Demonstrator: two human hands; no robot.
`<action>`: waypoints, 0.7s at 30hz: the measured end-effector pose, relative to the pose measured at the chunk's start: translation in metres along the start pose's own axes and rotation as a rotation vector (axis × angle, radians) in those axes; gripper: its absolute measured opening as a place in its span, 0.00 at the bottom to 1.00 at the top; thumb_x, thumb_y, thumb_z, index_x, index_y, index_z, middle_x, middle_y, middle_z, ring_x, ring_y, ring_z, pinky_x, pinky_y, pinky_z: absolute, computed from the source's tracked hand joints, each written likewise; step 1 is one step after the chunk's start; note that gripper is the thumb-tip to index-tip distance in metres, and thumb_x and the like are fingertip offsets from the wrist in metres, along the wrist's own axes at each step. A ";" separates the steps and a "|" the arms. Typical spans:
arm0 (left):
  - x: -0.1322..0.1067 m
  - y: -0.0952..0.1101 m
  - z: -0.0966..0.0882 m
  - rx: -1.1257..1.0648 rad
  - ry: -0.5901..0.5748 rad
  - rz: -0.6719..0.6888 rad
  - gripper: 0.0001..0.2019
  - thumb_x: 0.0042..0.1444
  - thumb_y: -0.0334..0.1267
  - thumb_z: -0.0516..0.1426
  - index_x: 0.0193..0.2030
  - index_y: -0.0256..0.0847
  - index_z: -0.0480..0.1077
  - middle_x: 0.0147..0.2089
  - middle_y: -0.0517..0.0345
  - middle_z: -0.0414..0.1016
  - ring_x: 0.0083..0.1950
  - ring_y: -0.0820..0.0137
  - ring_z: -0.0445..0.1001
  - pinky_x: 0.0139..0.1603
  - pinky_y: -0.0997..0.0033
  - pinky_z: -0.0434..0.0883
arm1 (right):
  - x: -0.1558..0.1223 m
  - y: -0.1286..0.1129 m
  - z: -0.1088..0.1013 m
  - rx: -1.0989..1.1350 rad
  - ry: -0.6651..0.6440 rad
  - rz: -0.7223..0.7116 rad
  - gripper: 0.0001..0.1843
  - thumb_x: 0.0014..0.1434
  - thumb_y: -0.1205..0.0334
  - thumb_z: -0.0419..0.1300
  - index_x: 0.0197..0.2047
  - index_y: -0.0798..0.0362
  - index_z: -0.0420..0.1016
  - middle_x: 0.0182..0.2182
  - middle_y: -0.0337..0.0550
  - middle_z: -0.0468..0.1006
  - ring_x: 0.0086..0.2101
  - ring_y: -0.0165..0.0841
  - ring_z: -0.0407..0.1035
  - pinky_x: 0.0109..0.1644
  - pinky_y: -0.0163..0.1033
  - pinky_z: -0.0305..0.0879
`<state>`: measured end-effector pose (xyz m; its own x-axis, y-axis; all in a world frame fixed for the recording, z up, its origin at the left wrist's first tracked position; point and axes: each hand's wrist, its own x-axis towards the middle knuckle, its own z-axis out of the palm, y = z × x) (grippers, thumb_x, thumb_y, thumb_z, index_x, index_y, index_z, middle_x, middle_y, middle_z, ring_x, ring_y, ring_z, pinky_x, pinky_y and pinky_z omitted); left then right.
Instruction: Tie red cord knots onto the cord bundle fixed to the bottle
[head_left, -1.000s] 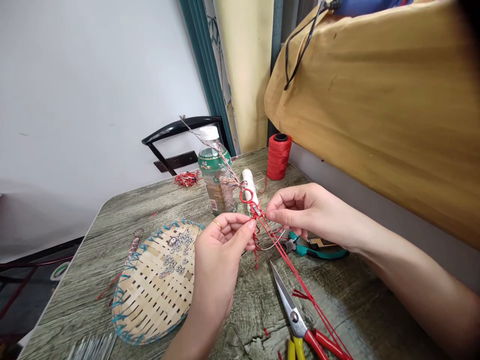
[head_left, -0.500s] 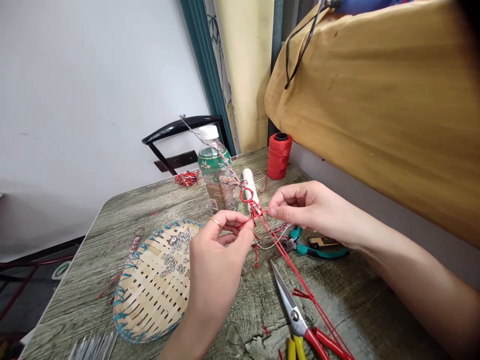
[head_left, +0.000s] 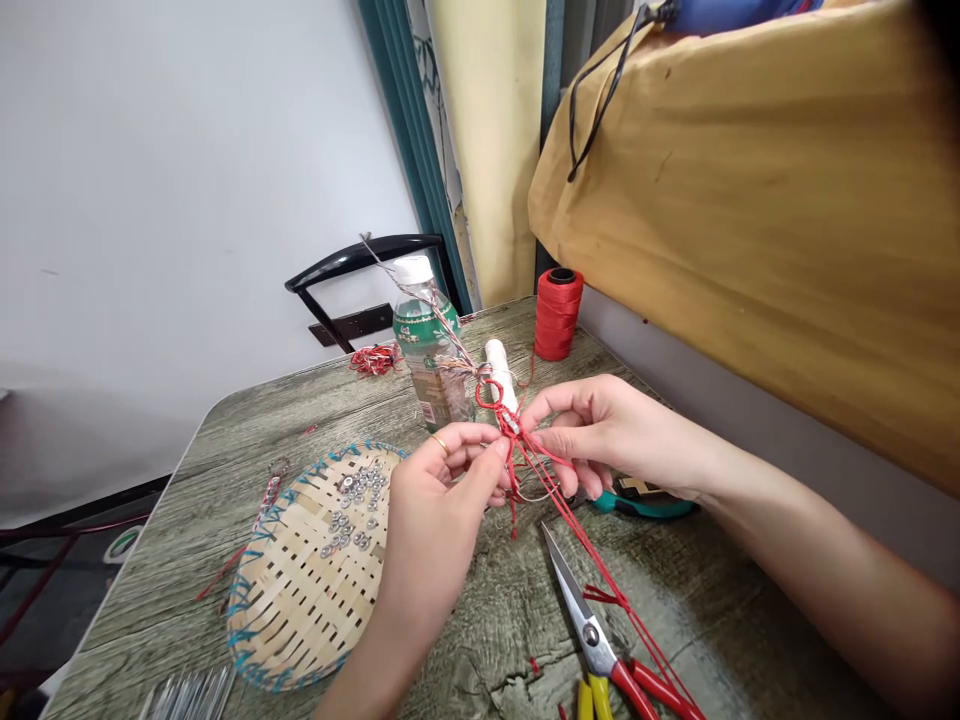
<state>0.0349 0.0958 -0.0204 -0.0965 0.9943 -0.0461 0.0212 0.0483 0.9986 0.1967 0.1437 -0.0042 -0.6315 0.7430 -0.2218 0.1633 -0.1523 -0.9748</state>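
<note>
A red knotted cord (head_left: 513,422) with small pale, shiny pieces in it is tied below a red loop (head_left: 489,393), which hangs from a twisted multicoloured string (head_left: 450,325) running up past a bottle. My left hand (head_left: 454,490), with a ring on one finger, pinches a red strand at the knot's left side. At its right side, my right hand (head_left: 600,435) has thumb and forefinger closed on red cord close to the knot. A loose red strand curves below those fingers. Long red cords (head_left: 585,540) stretch from the knot toward me, over scissors (head_left: 592,635).
A woven bamboo tray (head_left: 300,600) holds several small metal beads (head_left: 345,530). Behind the hands stand a bottle (head_left: 427,345), a white spool (head_left: 498,365) and a red thread spool (head_left: 559,315). Teal-handled pliers (head_left: 649,507) lie beneath my right hand. Metal rods (head_left: 191,695) are at front left.
My right hand has come in closer to the knot, its lower fingers spreading downward. The strand it drew rightward now hangs slack in a curve. My left hand stays nearly in place.
</note>
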 end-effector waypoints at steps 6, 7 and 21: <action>0.002 -0.001 -0.002 -0.010 0.024 -0.005 0.03 0.50 0.34 0.57 0.28 0.39 0.68 0.21 0.64 0.70 0.24 0.78 0.68 0.26 0.81 0.67 | 0.000 -0.001 -0.001 -0.008 0.063 -0.006 0.04 0.54 0.65 0.54 0.32 0.57 0.66 0.17 0.34 0.70 0.14 0.19 0.60 0.16 0.23 0.56; 0.002 -0.001 -0.002 -0.009 0.030 -0.001 0.03 0.50 0.34 0.57 0.28 0.39 0.68 0.21 0.64 0.70 0.24 0.78 0.68 0.26 0.81 0.67 | -0.001 -0.002 -0.002 -0.012 0.077 -0.009 0.03 0.53 0.65 0.54 0.31 0.57 0.65 0.17 0.34 0.71 0.14 0.19 0.60 0.17 0.23 0.56; 0.003 -0.003 -0.003 -0.041 0.038 0.000 0.02 0.51 0.34 0.56 0.29 0.40 0.66 0.20 0.65 0.69 0.22 0.79 0.67 0.24 0.81 0.66 | -0.002 -0.003 -0.007 -0.011 0.171 -0.029 0.02 0.49 0.69 0.49 0.29 0.54 0.61 0.14 0.34 0.71 0.12 0.21 0.59 0.15 0.25 0.56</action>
<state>0.0318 0.0988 -0.0233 -0.1338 0.9900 -0.0455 -0.0199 0.0432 0.9989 0.2028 0.1478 -0.0002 -0.4984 0.8470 -0.1850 0.1555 -0.1226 -0.9802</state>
